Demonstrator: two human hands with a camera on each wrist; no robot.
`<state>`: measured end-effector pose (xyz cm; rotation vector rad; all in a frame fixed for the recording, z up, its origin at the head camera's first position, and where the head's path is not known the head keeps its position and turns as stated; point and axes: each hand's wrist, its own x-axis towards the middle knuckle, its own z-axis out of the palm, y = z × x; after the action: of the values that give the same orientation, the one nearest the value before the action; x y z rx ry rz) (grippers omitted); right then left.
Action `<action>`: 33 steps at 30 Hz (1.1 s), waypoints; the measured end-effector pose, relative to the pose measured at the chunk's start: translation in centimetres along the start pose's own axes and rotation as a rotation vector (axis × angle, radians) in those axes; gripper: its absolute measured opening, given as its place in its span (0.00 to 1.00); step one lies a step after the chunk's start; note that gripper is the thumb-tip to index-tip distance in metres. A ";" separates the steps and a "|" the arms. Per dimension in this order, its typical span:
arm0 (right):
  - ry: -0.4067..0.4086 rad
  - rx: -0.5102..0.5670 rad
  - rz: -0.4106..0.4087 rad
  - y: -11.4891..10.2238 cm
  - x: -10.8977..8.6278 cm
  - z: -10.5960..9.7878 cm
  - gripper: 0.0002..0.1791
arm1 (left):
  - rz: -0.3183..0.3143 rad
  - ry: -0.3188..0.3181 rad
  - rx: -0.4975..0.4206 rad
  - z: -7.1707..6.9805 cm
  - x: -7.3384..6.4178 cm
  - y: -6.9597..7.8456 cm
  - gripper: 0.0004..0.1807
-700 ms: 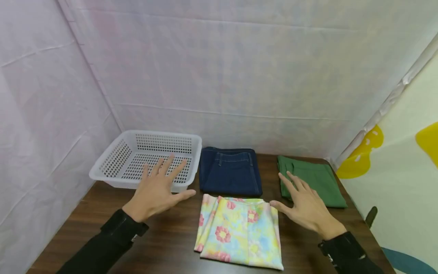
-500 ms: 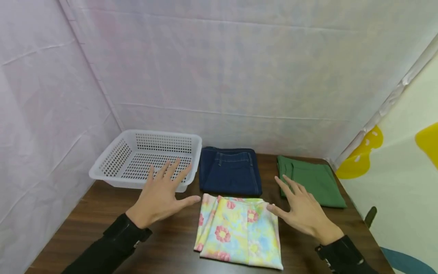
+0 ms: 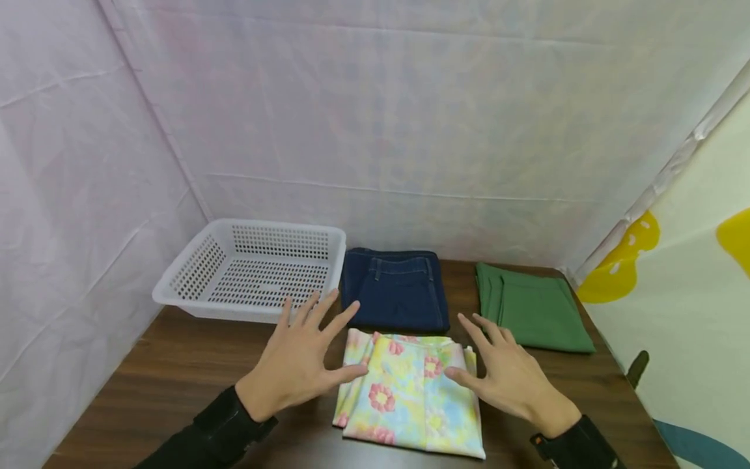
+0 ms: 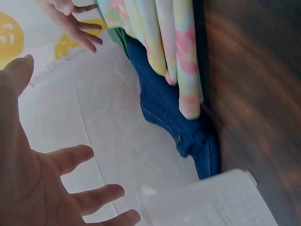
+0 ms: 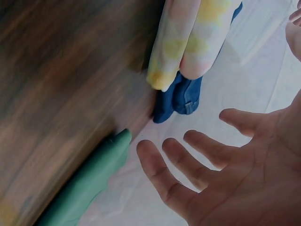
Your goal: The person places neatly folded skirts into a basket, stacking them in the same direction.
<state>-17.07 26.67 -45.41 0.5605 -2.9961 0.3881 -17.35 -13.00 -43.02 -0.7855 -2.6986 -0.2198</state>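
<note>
A folded floral garment (image 3: 413, 397), yellow, pink and pale blue, lies at the front middle of the table. My left hand (image 3: 301, 361) hovers at its left side with fingers spread, the thumb overlapping its edge in the head view. Over its right part is my right hand (image 3: 506, 378), fingers also spread and holding nothing. Behind it lie folded dark blue jeans (image 3: 404, 293). Folded green trousers (image 3: 536, 309) rest at the back right. In the left wrist view the floral garment (image 4: 186, 61) shows its stacked folds, away from the left palm (image 4: 33, 188).
A white perforated plastic basket (image 3: 193, 270) stands at the back left, beside the jeans. The brown wooden table (image 3: 170, 378) is bounded by white sheeting (image 3: 375, 117) at the back and left. A printed sheet with yellow shapes (image 3: 621, 260) hangs on the right.
My left hand has moved right and nearer, away from over the basket to the floral garment. My right hand has shifted slightly left over that garment. The garments and basket stay put.
</note>
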 end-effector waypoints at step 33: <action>-0.098 0.071 0.049 -2.8 -1.4 2.7 0.60 | -0.153 -0.210 -0.153 4.7 -1.2 4.7 0.55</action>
<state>-14.80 23.90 -47.51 0.5281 -3.1052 0.4859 -15.09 -8.55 -47.61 -0.6780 -2.9723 -0.4050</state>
